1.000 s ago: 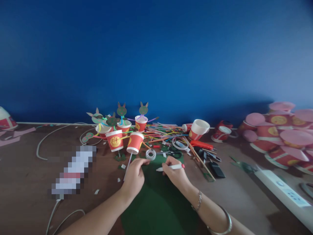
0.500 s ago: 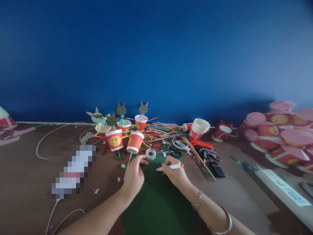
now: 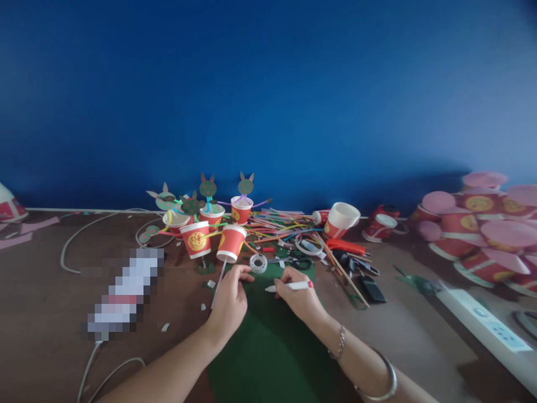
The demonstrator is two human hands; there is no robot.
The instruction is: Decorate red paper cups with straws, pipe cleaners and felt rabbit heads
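A white marker (image 3: 298,286) with a red end is gripped in my right hand (image 3: 302,296), its tip pointing left over a sheet of dark green paper (image 3: 277,347). My left hand (image 3: 232,299) rests at the paper's upper left edge, fingers loosely stretched and holding nothing. Just past those fingertips lies a roll of clear tape (image 3: 258,263). Scissors (image 3: 300,262) lie beyond the paper's top edge, partly among scraps. A red paper cup (image 3: 232,244) with a straw sticking out below stands behind my left hand.
Several red cups with rabbit-like paper heads (image 3: 245,184) stand at the back left. Colourful straws (image 3: 281,221) are heaped mid-table. An orange-handled tool (image 3: 346,247), keys, a black fob (image 3: 372,289), a white power strip (image 3: 482,313) and pink-topped cups (image 3: 507,232) lie rightward. A blurred-out device (image 3: 128,296) lies left.
The marker and my right hand have shifted very slightly left over the green paper. My left hand stays in place.
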